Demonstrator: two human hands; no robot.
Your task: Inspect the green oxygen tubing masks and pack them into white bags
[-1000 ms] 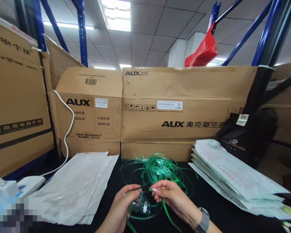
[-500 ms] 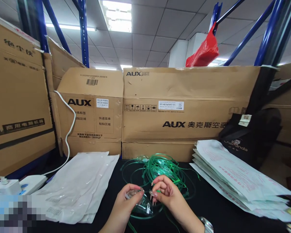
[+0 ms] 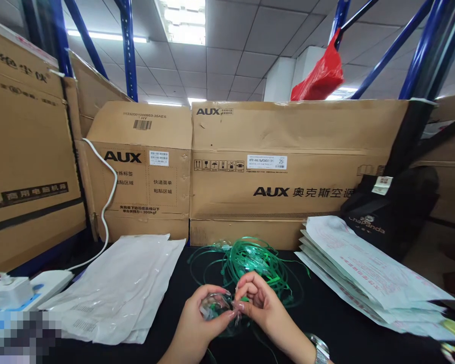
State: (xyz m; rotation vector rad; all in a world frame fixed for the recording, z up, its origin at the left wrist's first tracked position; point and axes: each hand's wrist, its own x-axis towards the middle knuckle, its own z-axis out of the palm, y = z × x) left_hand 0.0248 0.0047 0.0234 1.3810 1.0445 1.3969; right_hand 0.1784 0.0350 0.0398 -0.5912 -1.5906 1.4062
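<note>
In the lower middle, my left hand [image 3: 202, 316] is wrapped round a clear domed piece of plastic that looks like an oxygen mask [image 3: 214, 305]. My right hand [image 3: 258, 298] has its fingers curled, with thumb and forefinger pinching at the mask's right edge. The exact bit between those fingertips is too small to make out. Both hands meet just above the black tabletop [image 3: 167, 316]. Right behind them lies a coiled heap of green clear tubing [image 3: 256, 260], a few loops reaching under the hands.
White plastic bags [image 3: 121, 283] lie flat on the left, beside a power strip [image 3: 47, 285] with a white cable. Stacked printed paper-like envelopes [image 3: 367, 273] are at the right, before a black bag [image 3: 394, 207]. Cardboard boxes [image 3: 288, 131] wall off the back.
My right hand has closed in on my left, its fingertips now at the mask's edge. The mask has turned up in my left hand. The view has tilted slightly downward.
</note>
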